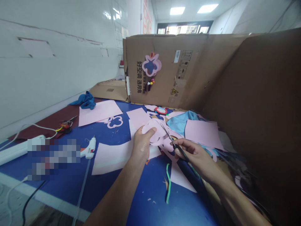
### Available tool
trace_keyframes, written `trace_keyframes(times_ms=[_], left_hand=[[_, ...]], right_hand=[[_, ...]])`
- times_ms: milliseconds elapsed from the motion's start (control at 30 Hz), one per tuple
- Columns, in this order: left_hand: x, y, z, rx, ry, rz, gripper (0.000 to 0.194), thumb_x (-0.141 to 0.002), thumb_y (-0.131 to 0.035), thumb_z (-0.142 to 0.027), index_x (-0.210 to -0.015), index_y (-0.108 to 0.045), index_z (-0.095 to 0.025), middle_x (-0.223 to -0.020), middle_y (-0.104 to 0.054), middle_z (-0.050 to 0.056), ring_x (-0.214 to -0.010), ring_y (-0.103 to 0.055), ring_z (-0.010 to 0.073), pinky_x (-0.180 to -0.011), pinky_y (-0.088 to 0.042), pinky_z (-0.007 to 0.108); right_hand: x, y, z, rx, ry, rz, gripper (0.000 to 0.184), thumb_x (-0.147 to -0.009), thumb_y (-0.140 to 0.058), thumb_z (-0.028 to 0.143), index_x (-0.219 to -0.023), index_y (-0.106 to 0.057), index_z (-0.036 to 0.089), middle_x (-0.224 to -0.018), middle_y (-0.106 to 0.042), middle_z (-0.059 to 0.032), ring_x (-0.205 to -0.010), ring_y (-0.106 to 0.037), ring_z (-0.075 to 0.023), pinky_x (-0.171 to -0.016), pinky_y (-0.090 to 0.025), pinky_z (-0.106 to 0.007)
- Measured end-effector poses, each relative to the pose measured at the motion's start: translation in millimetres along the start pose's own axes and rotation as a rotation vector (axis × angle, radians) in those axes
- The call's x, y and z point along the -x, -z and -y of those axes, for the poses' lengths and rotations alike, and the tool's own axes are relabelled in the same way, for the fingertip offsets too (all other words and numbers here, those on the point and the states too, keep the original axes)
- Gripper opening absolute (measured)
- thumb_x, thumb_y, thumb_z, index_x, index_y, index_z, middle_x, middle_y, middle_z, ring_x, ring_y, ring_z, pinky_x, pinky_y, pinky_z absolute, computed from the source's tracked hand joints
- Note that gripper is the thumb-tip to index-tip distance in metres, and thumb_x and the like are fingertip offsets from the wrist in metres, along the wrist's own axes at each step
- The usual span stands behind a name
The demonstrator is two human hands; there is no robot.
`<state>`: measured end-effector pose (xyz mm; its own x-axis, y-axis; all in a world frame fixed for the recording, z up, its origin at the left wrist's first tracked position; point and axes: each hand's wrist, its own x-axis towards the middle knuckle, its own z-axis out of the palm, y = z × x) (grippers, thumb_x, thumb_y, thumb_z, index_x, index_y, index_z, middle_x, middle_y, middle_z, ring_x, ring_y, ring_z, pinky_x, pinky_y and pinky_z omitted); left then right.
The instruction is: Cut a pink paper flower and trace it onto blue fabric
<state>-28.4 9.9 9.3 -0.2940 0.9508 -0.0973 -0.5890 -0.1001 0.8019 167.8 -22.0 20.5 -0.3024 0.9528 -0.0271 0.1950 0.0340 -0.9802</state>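
Observation:
A pale pink paper cutout (154,127) with a rounded outline is pinched in my left hand (141,142), the thumb lying on top of it. My right hand (188,150) grips dark-handled scissors (182,153). Their narrow metal blades reach up and left to the right edge of the cutout; whether paper sits between them I cannot tell. Under my hands lie several pink sheets and scraps, among them a sheet (113,157) to the left. A green fuzzy strip (168,183) rests on the blue table (150,210) below my hands.
A cardboard box wall (192,69) stands behind and to the right, bearing a pink flower-shaped decoration (151,65). Leftward are a glue gun (90,148), a white power strip (21,150) with cables and a pink flower outline (115,122). Light blue cloth (181,121) lies right of centre.

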Motion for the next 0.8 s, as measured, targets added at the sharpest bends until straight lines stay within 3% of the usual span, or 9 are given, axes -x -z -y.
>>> trace_keyframes(times_ms=[267,800], left_hand=[[1.7,-1.1,1.2,-0.010,0.010,0.007,0.056,-0.060,-0.093,-0.026,-0.111,-0.075,-0.015,-0.106,-0.081,0.011,-0.089,-0.076,0.0245,-0.087,-0.059,0.038],[1.5,-0.9,-0.1,-0.011,0.023,0.006,0.053,-0.057,-0.095,-0.026,-0.106,-0.075,-0.016,-0.102,-0.081,0.011,-0.088,-0.076,0.0253,-0.082,-0.061,0.038]], right_hand=[[-0.1,-1.4,2.6,-0.008,0.005,0.014,0.053,-0.082,-0.080,0.067,-0.105,-0.071,0.020,-0.077,-0.067,-0.0025,-0.072,-0.057,-0.0197,-0.068,-0.044,-0.032],[0.4,-1.4,3.3,0.018,0.022,-0.005,0.048,-0.081,-0.081,0.065,-0.099,-0.074,0.021,-0.075,-0.065,-0.0028,-0.071,-0.056,-0.0195,-0.067,-0.048,-0.031]])
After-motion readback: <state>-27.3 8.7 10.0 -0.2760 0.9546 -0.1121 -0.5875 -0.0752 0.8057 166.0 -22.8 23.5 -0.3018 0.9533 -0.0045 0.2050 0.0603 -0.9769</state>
